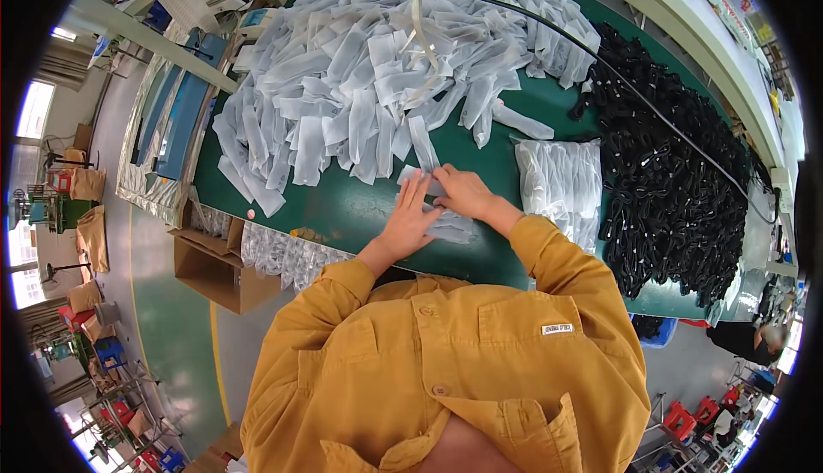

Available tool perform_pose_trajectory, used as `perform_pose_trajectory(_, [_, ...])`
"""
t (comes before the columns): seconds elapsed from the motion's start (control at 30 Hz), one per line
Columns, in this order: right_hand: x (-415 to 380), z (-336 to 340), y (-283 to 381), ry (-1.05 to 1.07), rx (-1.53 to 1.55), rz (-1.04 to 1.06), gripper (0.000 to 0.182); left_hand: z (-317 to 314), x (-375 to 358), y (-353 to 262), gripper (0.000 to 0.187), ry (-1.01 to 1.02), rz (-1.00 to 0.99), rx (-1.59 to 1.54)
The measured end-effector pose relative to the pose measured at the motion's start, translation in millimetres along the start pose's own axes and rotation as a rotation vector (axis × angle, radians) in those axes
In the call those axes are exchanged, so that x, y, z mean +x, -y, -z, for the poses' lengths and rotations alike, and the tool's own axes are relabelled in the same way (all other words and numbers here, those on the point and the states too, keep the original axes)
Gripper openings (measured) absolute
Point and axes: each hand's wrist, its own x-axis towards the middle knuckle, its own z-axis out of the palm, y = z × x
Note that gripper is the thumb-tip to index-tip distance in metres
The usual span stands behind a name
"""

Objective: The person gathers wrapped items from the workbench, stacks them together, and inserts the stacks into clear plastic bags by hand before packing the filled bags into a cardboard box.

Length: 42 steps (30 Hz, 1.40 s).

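Observation:
Near the front edge of the green table [326, 216], both hands are over a few whitish translucent bags [452, 229]. My left hand [406, 220] lies on them with its fingers stretched out. To its right, my right hand [463, 192] has its thumb and fingers closed on the end of a narrow translucent bag [421, 140], which points away toward the pile. A large heap of similar bags [343, 70] covers the table beyond. Right of my right hand sits a clear pack [559, 186] filled with whitish pieces.
Coiled black cables [669, 173] are heaped at the right. A black cable [549, 23] hangs across the view above the table. An open cardboard box [219, 271] and bagged clear items [296, 259] are below the front left edge. Another person [744, 342] is at the far right.

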Motion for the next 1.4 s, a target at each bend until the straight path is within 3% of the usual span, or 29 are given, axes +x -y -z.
perform_pose_trajectory(0.07, [3,10,-7,0.104,0.238,0.029,0.044,-1,0,2,0.061,0.026,0.006,0.02])
perform_pose_trajectory(0.17, [18,18,-14,0.062,0.377,-0.315,0.047,-5,1,4,0.061,0.075,-0.008,0.042])
perform_pose_trajectory(0.27, [38,8,-3,-0.054,0.115,-0.409,0.047,-7,1,5,0.06,0.079,-0.029,0.034])
perform_pose_trajectory(0.47, [41,-17,-7,-0.241,0.02,-0.276,0.029,-10,-8,8,0.067,0.069,-0.013,-0.083])
perform_pose_trajectory(0.57, [14,-5,-12,-0.234,0.129,-0.158,0.029,-20,-10,15,0.076,0.058,0.063,-0.202])
perform_pose_trajectory(0.67, [-8,-9,-13,-0.211,0.199,-0.054,0.032,-1,-4,6,0.08,-0.042,-0.056,-0.001])
perform_pose_trajectory(0.73, [-20,-17,-10,-0.239,0.257,-0.025,0.033,6,0,5,0.076,-0.004,-0.044,0.0])
perform_pose_trajectory(0.87, [-44,-26,-4,-0.288,0.206,-0.007,0.042,-10,0,21,0.075,0.02,-0.082,-0.151])
perform_pose_trajectory(0.9, [-57,-22,7,-0.233,0.24,-0.027,0.06,-18,1,29,0.076,0.006,-0.118,-0.222])
perform_pose_trajectory(1.0, [-88,-31,38,-0.318,-0.054,0.013,0.078,-29,-5,36,0.081,0.027,-0.158,-0.289])
perform_pose_trajectory(1.1, [-90,-52,39,-0.352,-0.016,-0.049,0.088,-41,-9,41,0.082,0.019,-0.191,-0.307])
perform_pose_trajectory(1.2, [-85,-49,43,-0.324,-0.004,-0.114,0.086,-38,-5,48,0.08,0.061,-0.179,-0.292])
perform_pose_trajectory(1.3, [-97,-55,52,-0.409,0.148,-0.235,0.082,-25,9,36,0.072,0.163,-0.209,-0.389])
perform_pose_trajectory(1.4, [-155,-39,74,-0.429,0.538,-0.396,0.078,-20,33,-2,0.053,0.124,-0.239,-0.722])
